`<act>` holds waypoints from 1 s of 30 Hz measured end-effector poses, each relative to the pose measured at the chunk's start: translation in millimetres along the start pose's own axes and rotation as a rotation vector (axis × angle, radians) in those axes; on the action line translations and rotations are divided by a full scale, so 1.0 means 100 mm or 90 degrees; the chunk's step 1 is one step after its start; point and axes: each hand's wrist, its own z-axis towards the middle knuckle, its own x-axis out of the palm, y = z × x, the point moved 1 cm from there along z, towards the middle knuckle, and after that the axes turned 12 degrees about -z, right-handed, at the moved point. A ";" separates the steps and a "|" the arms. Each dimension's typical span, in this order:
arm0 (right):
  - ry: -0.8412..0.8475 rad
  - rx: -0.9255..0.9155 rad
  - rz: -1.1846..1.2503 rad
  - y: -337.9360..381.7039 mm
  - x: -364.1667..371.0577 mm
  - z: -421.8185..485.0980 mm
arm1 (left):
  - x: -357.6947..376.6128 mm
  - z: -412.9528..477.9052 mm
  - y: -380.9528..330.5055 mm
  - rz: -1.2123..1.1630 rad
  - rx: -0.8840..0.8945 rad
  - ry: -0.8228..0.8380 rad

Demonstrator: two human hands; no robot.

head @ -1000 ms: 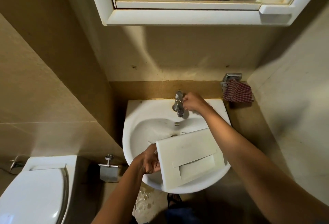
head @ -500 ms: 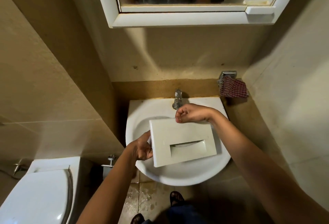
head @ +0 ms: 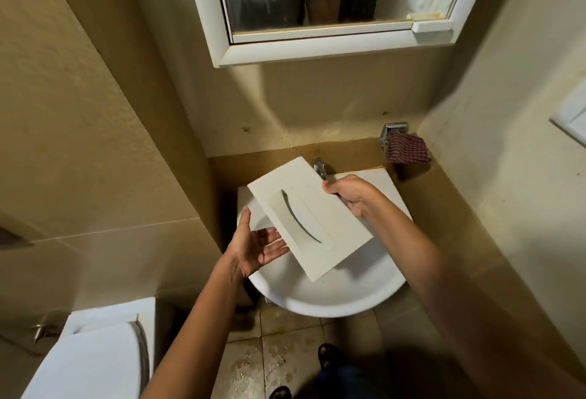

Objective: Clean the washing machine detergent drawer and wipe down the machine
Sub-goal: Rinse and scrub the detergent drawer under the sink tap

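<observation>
The detergent drawer (head: 317, 218) hangs tilted over the sink (head: 333, 297), likely so drips fall in. The right hand (head: 352, 195) grips its 2 o'clock edge, and the left hand (head: 257, 246) is spread palm-up at 8 o'clock.

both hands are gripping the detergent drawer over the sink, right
Not quite. Only the right hand grips the detergent drawer over the sink. The left hand is open, palm up, by the drawer's lower left edge, as the head view shows.
</observation>
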 end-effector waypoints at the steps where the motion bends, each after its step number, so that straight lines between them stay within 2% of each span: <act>1: -0.006 0.006 0.025 0.00 0.04 -0.02 | 0.03 -0.04 -0.02 0.030 0.023 -0.001; 8: -0.058 0.067 0.095 -0.05 0.32 -0.14 | 0.32 -0.24 -0.14 0.221 0.108 -0.041; 12: -0.080 0.075 0.104 -0.09 0.37 -0.16 | 0.37 -0.20 -0.15 0.319 0.106 -0.062; 16: -0.071 0.040 0.173 -0.06 0.37 -0.21 | 0.37 -0.16 -0.20 0.350 0.133 -0.109; 20: -0.065 0.012 0.186 0.04 0.52 -0.25 | 0.41 -0.12 -0.21 0.492 0.160 -0.176; 27: -0.006 -0.035 0.104 0.16 0.54 -0.33 | 0.46 -0.12 -0.27 0.688 0.106 -0.127; 30: 0.040 -0.040 0.089 0.13 0.51 -0.34 | 0.38 -0.02 -0.25 0.690 0.112 -0.137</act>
